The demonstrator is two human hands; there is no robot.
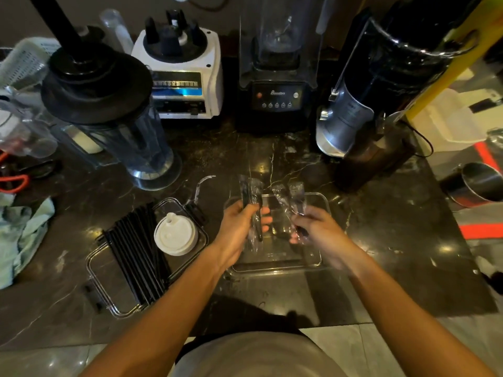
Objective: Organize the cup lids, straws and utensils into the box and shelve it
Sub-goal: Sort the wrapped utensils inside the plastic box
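Note:
A clear plastic box (313, 263) sits on the dark marble counter in front of me. Over it, my left hand (239, 229) grips a bundle of black utensils in clear wrappers (250, 193). My right hand (317, 227) grips a second bundle of wrapped utensils (292, 195) just to the right. Left of the box lies its clear lid (109, 300), upside down, bearing a row of black straws (136, 251) and a stack of white cup lids (176, 236).
Along the back stand a blender jug with a black lid (109, 104), a white blender base (182, 74), a black blender (277, 77) and a dark grinder (381, 91). A pale cloth (24, 235) lies far left. A steel cup (480, 183) stands right.

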